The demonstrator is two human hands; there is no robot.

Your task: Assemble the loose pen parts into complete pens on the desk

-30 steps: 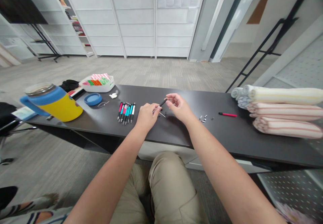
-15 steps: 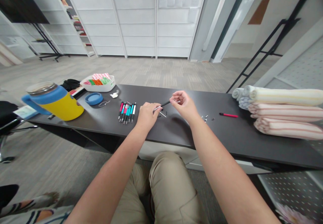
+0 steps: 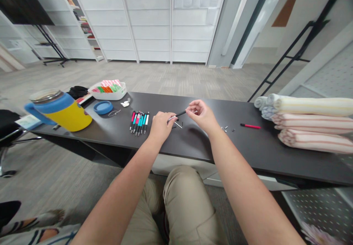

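My left hand [image 3: 160, 125] is closed over the dark table [image 3: 193, 142], pinching the silver end of a thin black pen part [image 3: 178, 114]. My right hand [image 3: 200, 114] is closed too, fingertips pinched at the other end of that same part. Both hands hover just above the tabletop. A row of several pens [image 3: 139, 122] in pink, teal and black lies just left of my left hand. A short loose piece [image 3: 178, 125] lies under the hands. Small metal bits [image 3: 226, 128] and a red pen [image 3: 250, 126] lie to the right of my right hand.
A yellow jug with a blue sleeve [image 3: 59, 112] stands at the table's left end, next to a blue lid [image 3: 103, 107] and a white tray of coloured items [image 3: 108, 90]. Rolled striped towels [image 3: 309, 121] are stacked at the right. My knees [image 3: 179, 201] sit under the table's near edge.
My right hand has drawn slightly up and to the right along the pen part. My left hand has stayed in place.
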